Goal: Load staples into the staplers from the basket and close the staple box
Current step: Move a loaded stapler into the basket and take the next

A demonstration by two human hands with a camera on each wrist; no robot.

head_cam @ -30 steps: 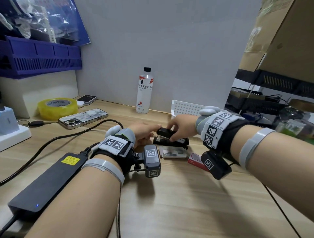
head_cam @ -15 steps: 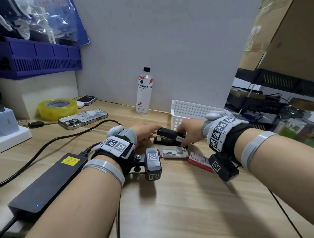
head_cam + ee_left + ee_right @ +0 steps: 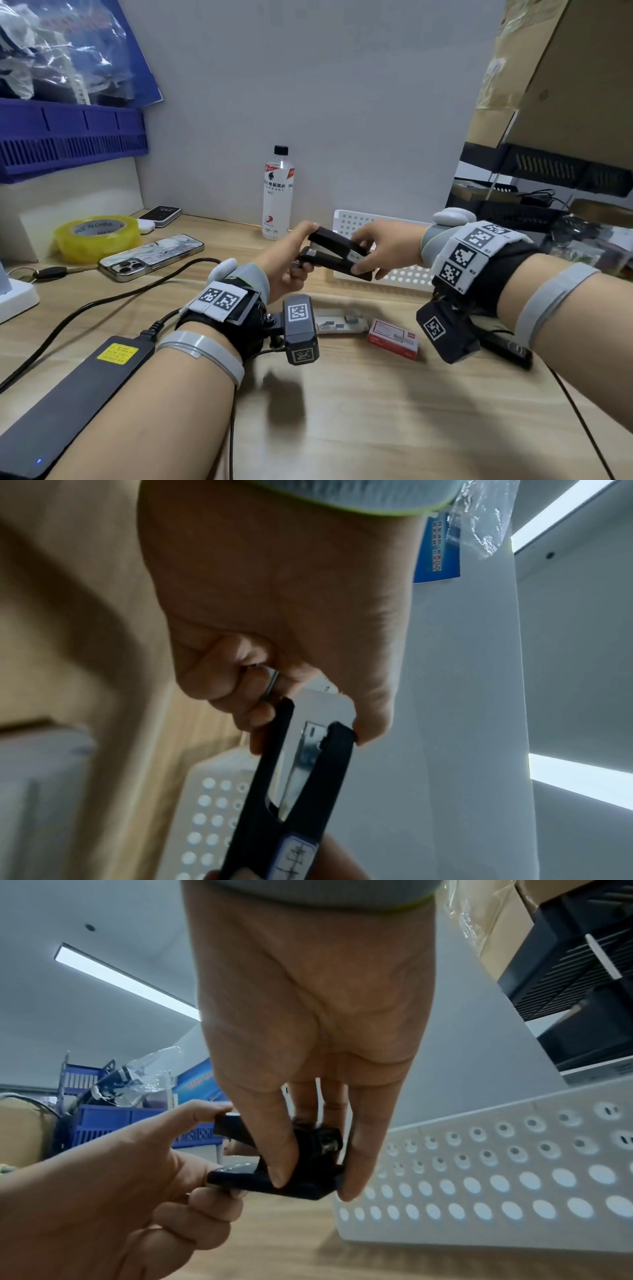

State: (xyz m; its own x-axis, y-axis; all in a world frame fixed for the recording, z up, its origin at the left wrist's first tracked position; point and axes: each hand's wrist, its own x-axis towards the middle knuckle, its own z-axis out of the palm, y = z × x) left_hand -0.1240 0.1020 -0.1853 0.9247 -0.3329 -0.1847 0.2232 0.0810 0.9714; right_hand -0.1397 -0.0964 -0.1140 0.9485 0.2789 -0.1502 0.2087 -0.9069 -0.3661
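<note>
A black stapler (image 3: 337, 253) hangs in the air in front of the white perforated basket (image 3: 394, 279), its top arm slightly parted from the base. My left hand (image 3: 306, 247) pinches its front end, thumb on the top arm (image 3: 337, 753). A thin metal strip (image 3: 271, 683) sits between that hand's curled fingers. My right hand (image 3: 360, 254) grips the stapler's hinge end (image 3: 308, 1164) from above. Below them on the table lie the open staple tray (image 3: 337, 322) and its red box sleeve (image 3: 394, 338).
A water bottle (image 3: 278, 195) stands against the back wall. To the left lie a phone (image 3: 150, 257), a yellow tape roll (image 3: 97, 236), keys, and a black power adapter (image 3: 68, 394) with its cable. The basket wall (image 3: 514, 1164) is close to my right hand.
The stapler has been lifted off the table from beside the staple tray. Both hands rose with it, and it now hangs in front of the basket.
</note>
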